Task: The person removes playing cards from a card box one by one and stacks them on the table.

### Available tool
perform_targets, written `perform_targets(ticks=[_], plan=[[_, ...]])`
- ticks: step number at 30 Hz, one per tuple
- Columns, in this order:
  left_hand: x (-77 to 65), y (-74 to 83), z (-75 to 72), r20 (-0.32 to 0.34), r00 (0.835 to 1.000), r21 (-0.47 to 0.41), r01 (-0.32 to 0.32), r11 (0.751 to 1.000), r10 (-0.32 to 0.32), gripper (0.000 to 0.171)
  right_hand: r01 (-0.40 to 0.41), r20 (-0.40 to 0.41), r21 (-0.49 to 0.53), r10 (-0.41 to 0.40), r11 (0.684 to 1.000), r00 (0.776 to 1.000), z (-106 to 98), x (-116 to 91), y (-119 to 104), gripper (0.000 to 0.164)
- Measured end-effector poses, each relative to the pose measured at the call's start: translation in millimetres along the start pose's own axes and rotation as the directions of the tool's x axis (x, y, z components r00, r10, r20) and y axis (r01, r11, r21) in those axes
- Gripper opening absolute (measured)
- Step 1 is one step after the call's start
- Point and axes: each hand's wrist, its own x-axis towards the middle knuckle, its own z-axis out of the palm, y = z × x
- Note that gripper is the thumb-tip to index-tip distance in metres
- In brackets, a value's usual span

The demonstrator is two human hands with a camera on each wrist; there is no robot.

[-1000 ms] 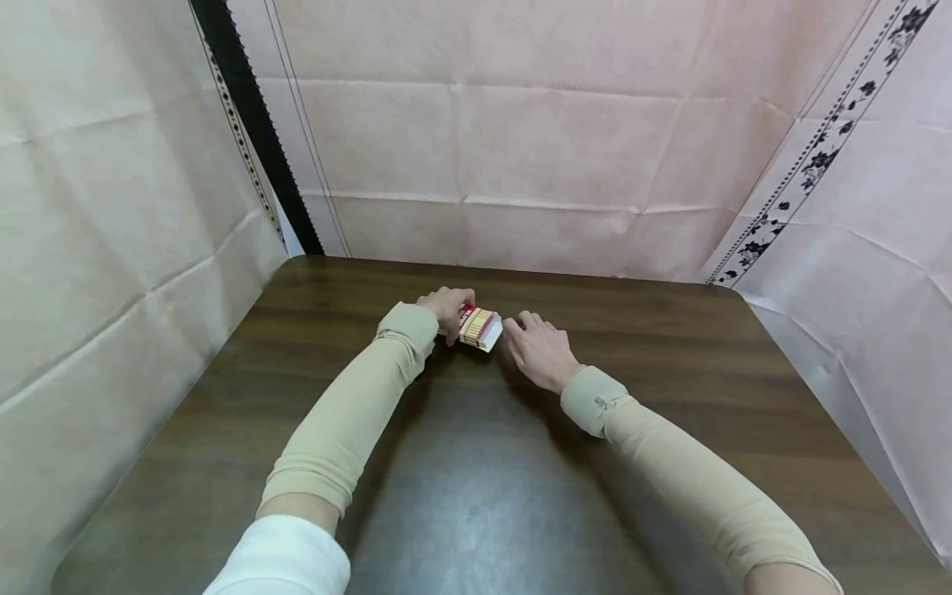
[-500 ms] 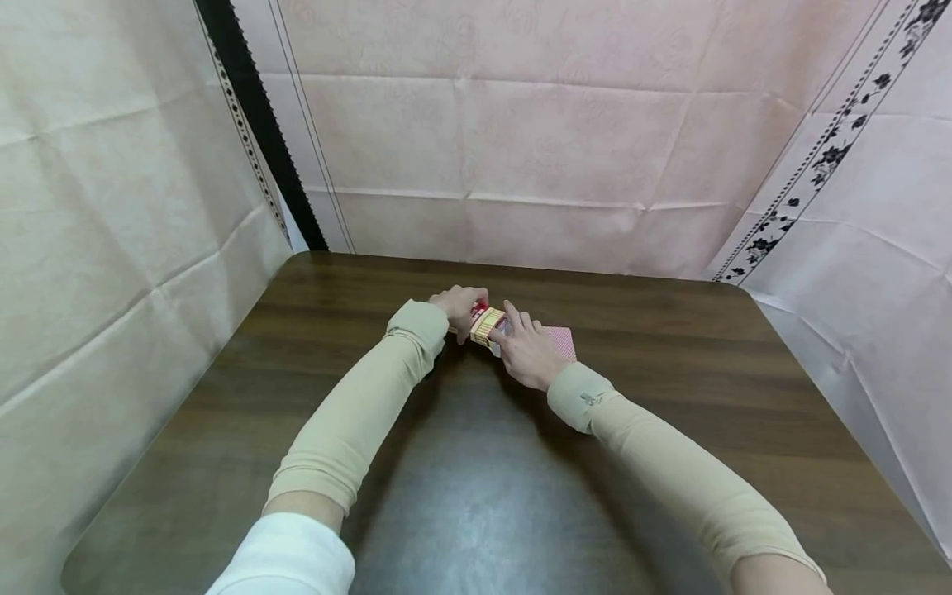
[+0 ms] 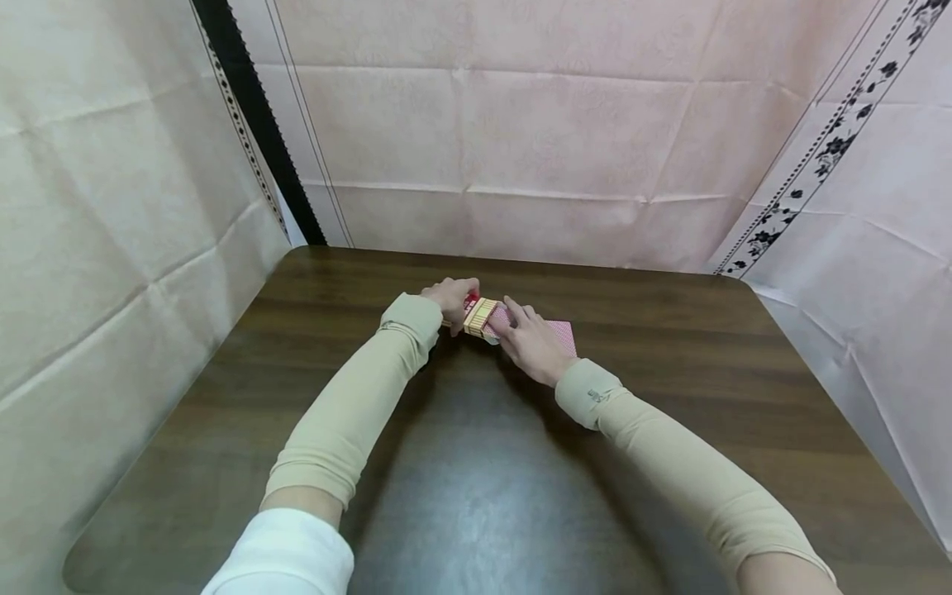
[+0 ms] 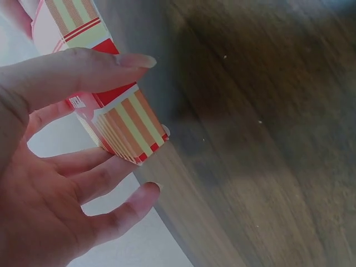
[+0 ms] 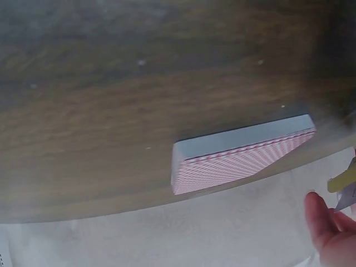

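Observation:
My left hand [image 3: 449, 299] grips a red-and-yellow striped playing-card box [image 3: 480, 316] over the table's far half. In the left wrist view, the thumb [image 4: 111, 67] lies across the box [image 4: 133, 119], with fingertips under its lower end. At the box's right end, my right hand [image 3: 531, 340] pinches pink-patterned playing cards [image 3: 501, 315] sticking out between thumb and index finger. In the right wrist view, right fingers [image 5: 320, 217] show beside a yellow flap. A stack of pink-backed cards [image 5: 239, 164] lies on the table apart from them, partly behind the right hand in the head view.
The dark wooden table [image 3: 446, 463] has rounded far corners. Pale creased cloth [image 3: 535, 149] hangs beyond its far edge and on both sides, with a black strip [image 3: 260, 124] at the left and a floral border at the right.
My right hand has moved left onto the box's open end, and the card stack behind it has come into view. Pink card backs now show at that end. The left hand keeps its grip.

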Motion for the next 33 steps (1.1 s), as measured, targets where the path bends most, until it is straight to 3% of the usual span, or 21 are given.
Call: perform_targets(ticks=[4, 10, 15, 23, 33], plan=[[-6.5, -1.2, -3.7, 0.001, 1.000, -0.015, -0.001, 1.000, 0.001, 0.070, 0.015, -0.028, 0.023, -0.015, 1.000, 1.000, -3, -1, 1, 0.036], [-3.0, 0.0, -2.9, 0.023, 1.000, -0.010, 0.016, 1.000, -0.016, 0.069, -0.068, 0.004, 0.066, 0.068, 0.996, 0.998, -8, 4, -4, 0.043], [-2.4, -1.6, 0.2, 0.040, 0.999, -0.023, 0.017, 1.000, -0.016, 0.069, -0.096, 0.016, 0.037, 0.095, 0.995, 0.995, -7, 9, -7, 0.040], [-7.1, -14.1, 1.5, 0.004, 0.999, -0.032, 0.041, 0.999, -0.041, 0.068, -0.102, 0.021, -0.008, 0.102, 0.995, 0.995, -9, 6, -2, 0.052], [-1.0, -20.3, 1.6, -0.034, 0.996, -0.030, 0.085, 0.996, -0.086, 0.072, -0.235, 0.013, -0.051, 0.236, 0.971, 0.972, -10, -3, 12, 0.060]])
